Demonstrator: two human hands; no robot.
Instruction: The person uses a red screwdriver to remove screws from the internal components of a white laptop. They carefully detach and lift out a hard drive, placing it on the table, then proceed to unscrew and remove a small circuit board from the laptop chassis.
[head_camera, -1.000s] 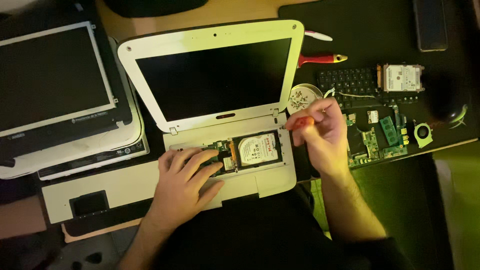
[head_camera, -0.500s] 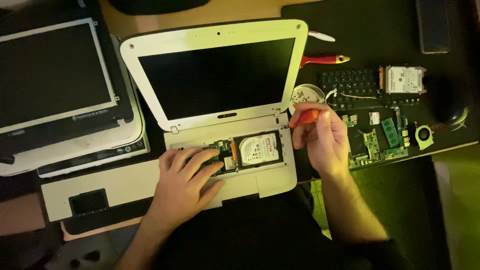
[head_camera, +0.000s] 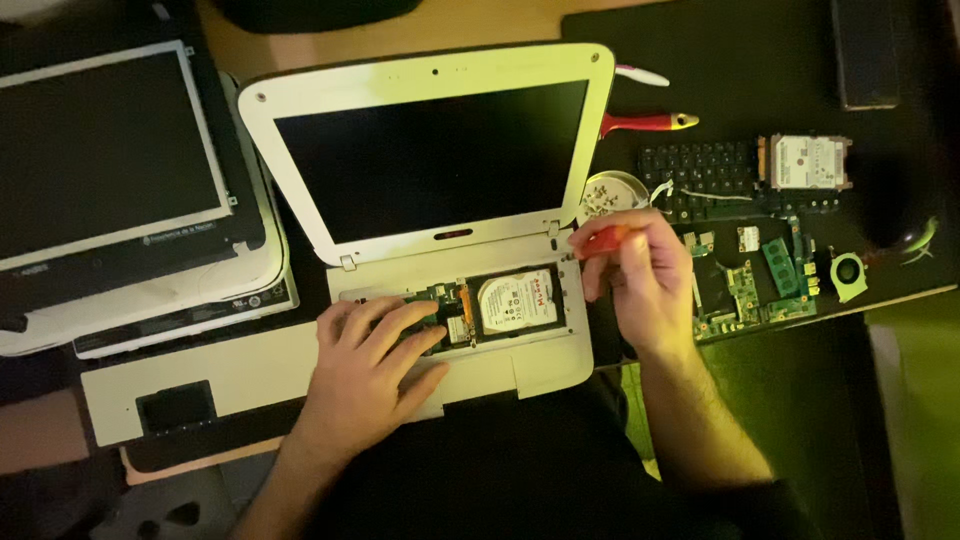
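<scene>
Head view: unscrewing step under way on small white laptop (head_camera: 430, 200) at table centre.
Left hand (head_camera: 375, 365) lying spread, bracing open base beside hard drive (head_camera: 516, 301); right hand (head_camera: 640, 275) pinching red screwdriver (head_camera: 603, 240) at hinge corner. Next move likely needs tip seated squarely.

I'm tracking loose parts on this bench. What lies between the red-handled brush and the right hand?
In the head view, a small round dish of tiny parts sits between the red-handled brush and the right hand.

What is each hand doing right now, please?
Left hand: open, flat on the white laptop base, holding nothing.
Right hand: closed on a red-handled screwdriver.
</scene>
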